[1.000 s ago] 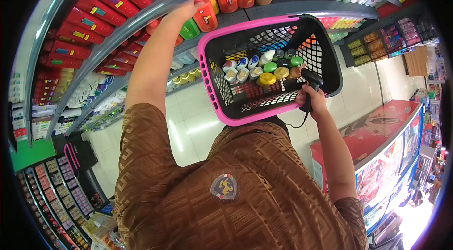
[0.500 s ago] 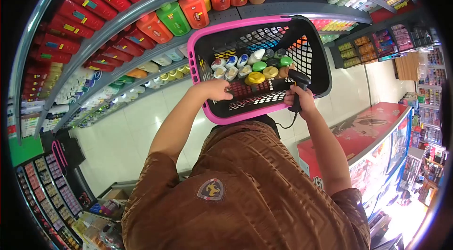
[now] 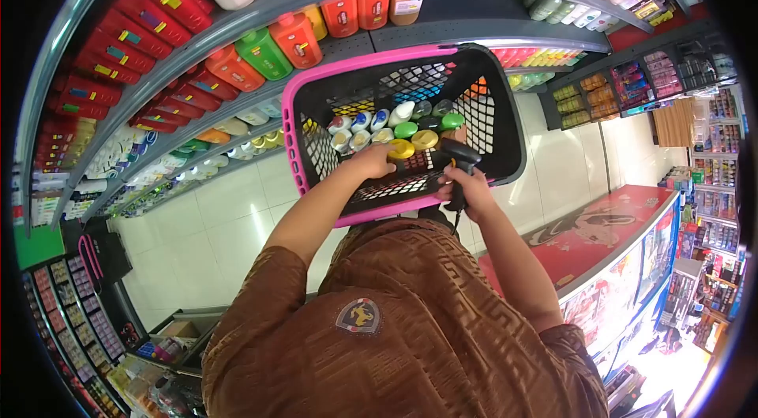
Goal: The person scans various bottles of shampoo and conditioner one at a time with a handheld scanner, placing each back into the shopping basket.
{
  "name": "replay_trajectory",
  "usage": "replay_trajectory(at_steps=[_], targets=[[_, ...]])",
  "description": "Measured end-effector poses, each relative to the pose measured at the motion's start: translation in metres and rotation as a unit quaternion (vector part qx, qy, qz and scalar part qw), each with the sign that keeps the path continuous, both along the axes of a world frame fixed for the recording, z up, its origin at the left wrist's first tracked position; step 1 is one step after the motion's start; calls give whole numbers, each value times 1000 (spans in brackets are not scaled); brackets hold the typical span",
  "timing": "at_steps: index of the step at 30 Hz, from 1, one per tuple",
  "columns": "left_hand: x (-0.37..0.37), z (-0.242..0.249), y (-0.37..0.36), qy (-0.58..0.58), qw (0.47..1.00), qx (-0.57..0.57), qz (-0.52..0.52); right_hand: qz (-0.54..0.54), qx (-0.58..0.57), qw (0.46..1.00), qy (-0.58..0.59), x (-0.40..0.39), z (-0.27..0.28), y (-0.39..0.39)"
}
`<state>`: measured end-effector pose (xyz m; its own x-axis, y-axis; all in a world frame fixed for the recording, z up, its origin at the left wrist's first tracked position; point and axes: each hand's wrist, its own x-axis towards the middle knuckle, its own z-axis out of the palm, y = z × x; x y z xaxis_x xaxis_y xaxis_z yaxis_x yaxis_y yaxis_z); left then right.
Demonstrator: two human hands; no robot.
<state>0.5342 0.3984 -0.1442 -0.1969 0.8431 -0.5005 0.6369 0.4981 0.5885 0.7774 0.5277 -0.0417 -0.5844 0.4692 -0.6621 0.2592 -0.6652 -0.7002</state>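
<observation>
A black mesh shopping basket (image 3: pixel 505 126) with a pink rim is in front of my body. Inside it, several bottles and cans stand in rows with white, blue, green and yellow tops. My left hand (image 3: pixel 373 163) reaches over the near rim, thumb and fingers apart, with the fingertips right at a yellow-capped container (image 3: pixel 401 149). A second yellow-topped container (image 3: pixel 425 140) stands just to its right. My right hand (image 3: pixel 472 191) is wrapped round the handle of a black handheld barcode scanner (image 3: pixel 460 152), whose head lies over the basket's right part. Its cable hangs below the hand.
Curved shelves (image 3: pixel 316 9) with red, orange and green bottles (image 3: pixel 263 55) stand close beyond the basket. A red-topped chest freezer (image 3: pixel 584 228) is on the right. Small goods fill a rack (image 3: pixel 75 307) at lower left. Tiled floor (image 3: pixel 229 221) shows below the shelves.
My left hand has moved further into the basket, up to the yellow-capped container. The basket and my right hand with the scanner appear further left in the view.
</observation>
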Motion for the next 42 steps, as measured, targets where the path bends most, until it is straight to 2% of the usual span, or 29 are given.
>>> replay_trajectory(at_steps=[2,4,7,11,13,17,19,20,24,27,29,30,32,33,35,36,37,40,42], targets=[[8,-31,19,15,1000,-8,9,31,-4,999,-14,2,12,9],[21,-28,35,37,998,-48,24,58,-3,998,-2,11,17,20],[37,-80,42,63,994,-41,81,86,22,996,1,32,32,40],[44,-74,56,87,985,-91,119,92,30,995,-28,55,45,74],[42,-71,53,99,984,-76,127,96,27,995,-27,59,46,93],[43,-31,44,81,983,-98,136,133,26,991,15,56,49,125],[43,2,39,134,979,-81,129,152,11,988,22,47,48,137],[41,11,32,171,976,-30,133,164,9,986,25,41,50,141],[29,120,10,200,962,-2,187,227,-46,972,48,12,50,154],[29,198,-5,117,926,83,350,249,-57,966,41,-9,51,148],[34,244,-9,109,897,184,387,286,-71,954,49,-20,46,143],[37,264,-9,115,895,185,389,294,-70,951,68,-27,48,138],[39,295,-9,87,840,308,438,305,-60,943,120,-38,44,130],[36,305,-11,90,839,314,435,304,-55,943,125,-43,47,125],[25,322,-15,12,766,423,484,231,-25,946,225,-54,56,112],[20,327,-10,-9,734,474,487,219,-19,950,223,-58,60,108],[12,328,-12,-14,733,482,481,216,-9,950,224,-62,62,103],[-10,307,-18,-189,664,490,532,138,-99,935,311,-64,76,86],[-13,284,-18,-240,643,486,541,132,-73,954,260,-58,92,79]])
